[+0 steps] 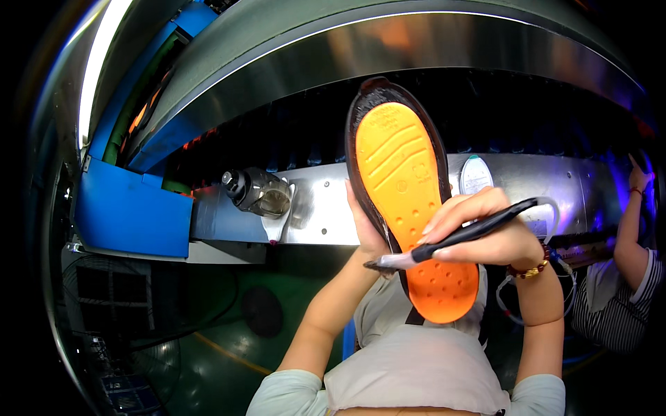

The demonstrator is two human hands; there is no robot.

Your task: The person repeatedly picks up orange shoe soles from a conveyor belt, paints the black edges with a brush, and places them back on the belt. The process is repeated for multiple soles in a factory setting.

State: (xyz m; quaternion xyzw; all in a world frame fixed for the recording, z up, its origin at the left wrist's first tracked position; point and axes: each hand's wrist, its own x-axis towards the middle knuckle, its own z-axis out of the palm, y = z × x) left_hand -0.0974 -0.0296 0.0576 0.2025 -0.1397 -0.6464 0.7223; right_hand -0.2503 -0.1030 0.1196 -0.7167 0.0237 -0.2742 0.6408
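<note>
A shoe sole (399,173) with a dark rim and an orange-yellow inner face is held upright before me, toe end away. My left hand (364,225) grips its left edge, with the fingers partly hidden behind it. In my right hand (479,225) is a black-handled brush (461,238), held like a pen. A clear tube (553,215) runs from the handle's rear end. The brush's dark bristles lie across the left edge of the sole's lower half; whether they touch it I cannot tell.
A metal bench (319,208) runs across in front, below a curved metal hood (388,45). A drink bottle (263,193) stands on it at left, and a pale oval piece (475,175) lies right of the sole. Blue machine housing (135,211) is at left; another person's arm (628,222) shows far right.
</note>
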